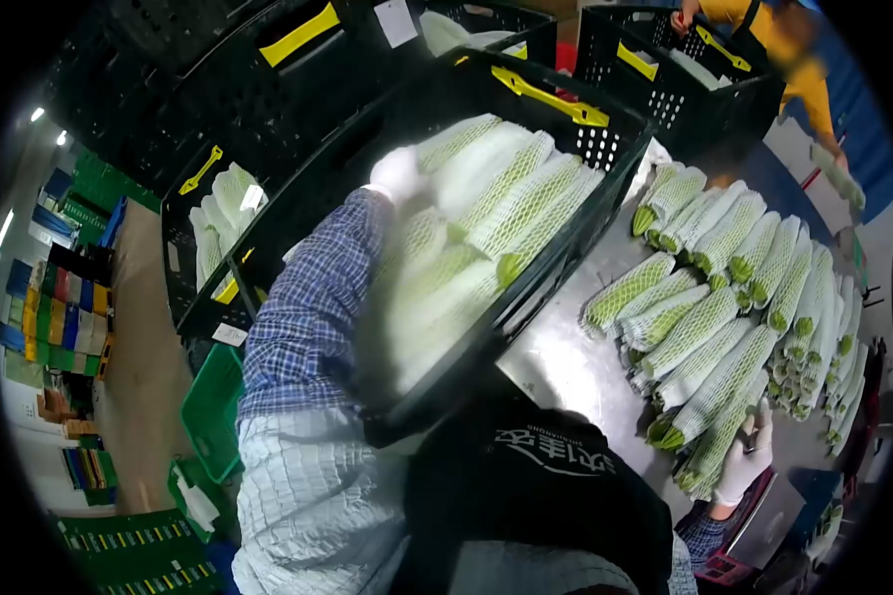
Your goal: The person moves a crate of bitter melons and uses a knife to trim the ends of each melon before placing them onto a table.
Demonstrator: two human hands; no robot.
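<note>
Dozens of netted vegetables (pixel 704 327) lie in rows on the shiny steel bench (pixel 556 367), crowding its 3 o'clock side, with bare metal open near the middle. A black slotted plastic crate (pixel 605 139) tilts at 12 o'clock, packed with more. The gloved left hand (pixel 397 174) rests on those inside. The right hand (pixel 746 458) touches the pile's 5 o'clock edge. Neither grip can be read. Green bins (pixel 213 407) line the floor (pixel 149 347) at 9 o'clock.

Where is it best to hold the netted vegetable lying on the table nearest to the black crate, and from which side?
Around its middle, from above on the crate side. The netted vegetable is long and lies flat; bare table is beside that flank, while neighbours crowd the other.
</note>
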